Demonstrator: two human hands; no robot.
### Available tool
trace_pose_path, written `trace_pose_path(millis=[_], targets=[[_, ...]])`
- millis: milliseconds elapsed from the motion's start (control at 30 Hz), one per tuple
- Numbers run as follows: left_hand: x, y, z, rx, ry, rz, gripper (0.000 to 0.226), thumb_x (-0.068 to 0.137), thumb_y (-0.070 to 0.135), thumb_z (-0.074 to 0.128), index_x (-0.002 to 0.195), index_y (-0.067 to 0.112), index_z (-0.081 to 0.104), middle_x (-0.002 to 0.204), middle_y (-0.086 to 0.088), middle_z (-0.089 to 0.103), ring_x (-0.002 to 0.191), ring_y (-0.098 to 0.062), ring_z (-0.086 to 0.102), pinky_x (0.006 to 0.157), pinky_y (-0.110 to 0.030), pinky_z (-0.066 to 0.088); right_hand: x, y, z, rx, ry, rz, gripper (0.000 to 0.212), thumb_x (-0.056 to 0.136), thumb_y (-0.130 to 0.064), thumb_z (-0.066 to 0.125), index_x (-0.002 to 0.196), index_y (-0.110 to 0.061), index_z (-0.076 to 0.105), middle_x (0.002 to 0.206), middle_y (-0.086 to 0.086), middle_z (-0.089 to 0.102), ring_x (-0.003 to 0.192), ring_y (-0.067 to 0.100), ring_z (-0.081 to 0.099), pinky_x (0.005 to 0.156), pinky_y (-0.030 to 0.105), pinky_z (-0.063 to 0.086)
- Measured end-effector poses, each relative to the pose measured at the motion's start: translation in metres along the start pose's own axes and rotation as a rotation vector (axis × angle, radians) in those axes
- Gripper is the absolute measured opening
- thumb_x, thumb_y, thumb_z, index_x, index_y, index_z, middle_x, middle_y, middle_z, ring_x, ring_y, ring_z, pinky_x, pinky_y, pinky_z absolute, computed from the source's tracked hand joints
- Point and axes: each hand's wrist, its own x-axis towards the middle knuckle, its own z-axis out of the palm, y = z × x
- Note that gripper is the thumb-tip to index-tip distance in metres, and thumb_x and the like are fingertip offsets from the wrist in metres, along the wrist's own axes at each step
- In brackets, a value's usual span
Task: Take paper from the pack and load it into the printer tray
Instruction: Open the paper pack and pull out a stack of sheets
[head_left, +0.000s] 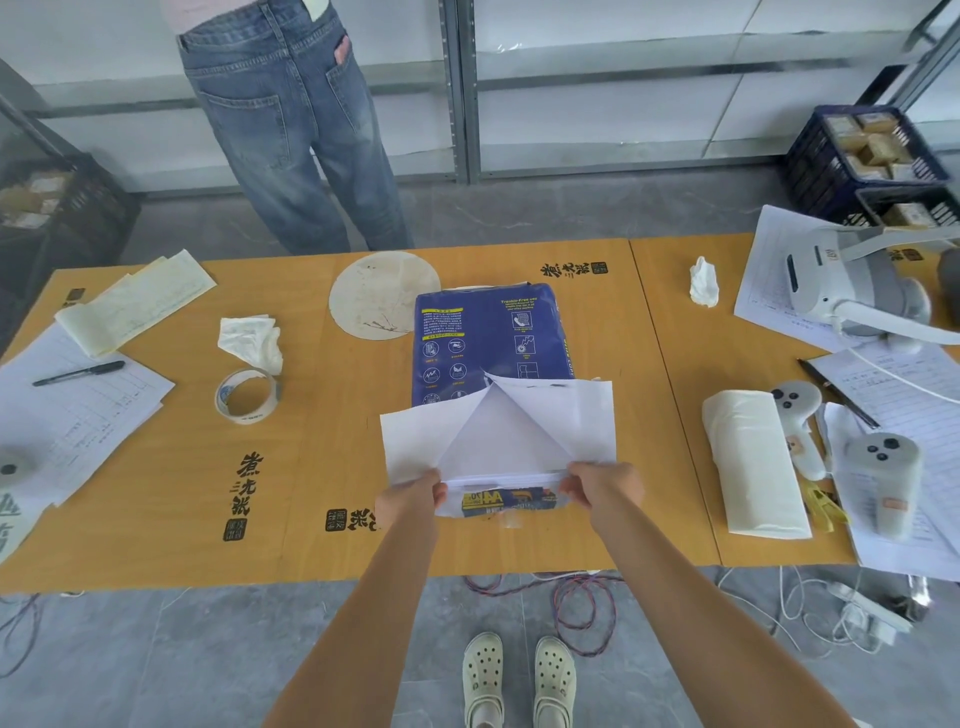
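Note:
A blue paper pack (485, 338) lies lengthwise in the middle of the wooden table (332, 467). Its near end is torn open, and the white wrapper flaps (566, 415) are folded back on both sides. The white paper stack (501, 441) shows in the opening. My left hand (413, 496) pinches the near left corner of the stack at the pack's mouth. My right hand (602, 486) pinches the near right corner. No printer or tray is in view.
A tape roll (245, 396), crumpled tissue (253, 340), pen (79, 373) and forms lie to the left. A headset (841, 283), two controllers (878, 473), a folded white towel (753, 462) and papers lie to the right. A person in jeans (296, 130) stands beyond the table. Cables (571, 603) lie on the floor.

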Motion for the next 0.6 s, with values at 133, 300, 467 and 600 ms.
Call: trace_pose_path(millis=[133, 300, 467, 600], targets=[[0.005, -0.004, -0.003, -0.096, -0.068, -0.066, 0.017, 0.071, 0.012, 0.078, 0.077, 0.001, 0.066, 0.072, -0.01, 0.069, 0.059, -0.012, 0.064, 0.03, -0.012, 0.036, 0.0, 0.003, 0.0, 0.084, -0.011, 0.026, 0.024, 0.081, -0.008, 0.068, 0.059, -0.005, 0.06, 0.054, 0.006, 0.063, 0.021, 0.003, 0.05, 0.029, 0.011, 0.042], [0.005, -0.005, -0.001, -0.101, -0.05, -0.079, 0.019, 0.069, 0.015, 0.079, 0.061, 0.006, 0.063, 0.068, -0.006, 0.068, 0.06, -0.011, 0.062, 0.046, -0.018, 0.034, 0.001, 0.006, 0.001, 0.147, -0.013, 0.051, 0.024, 0.079, -0.009, 0.071, 0.058, -0.005, 0.06, 0.055, 0.006, 0.064, 0.023, 0.003, 0.052, 0.03, 0.012, 0.043], [0.007, -0.006, 0.0, -0.05, -0.046, -0.056, 0.023, 0.071, 0.019, 0.077, 0.056, 0.01, 0.062, 0.063, -0.003, 0.066, 0.054, -0.009, 0.055, 0.047, -0.019, 0.034, 0.002, 0.008, 0.003, 0.157, -0.013, 0.051, 0.023, 0.079, -0.01, 0.071, 0.059, -0.005, 0.06, 0.055, 0.007, 0.064, 0.026, 0.004, 0.053, 0.029, 0.011, 0.042], [0.01, -0.006, -0.002, 0.018, -0.088, -0.055, 0.02, 0.074, 0.021, 0.071, 0.066, 0.006, 0.06, 0.057, 0.001, 0.058, 0.035, -0.003, 0.04, 0.033, -0.014, 0.028, 0.003, 0.012, 0.003, 0.196, -0.019, 0.065, 0.021, 0.079, -0.009, 0.07, 0.063, -0.002, 0.06, 0.041, 0.005, 0.062, 0.027, 0.007, 0.054, 0.031, 0.013, 0.044]])
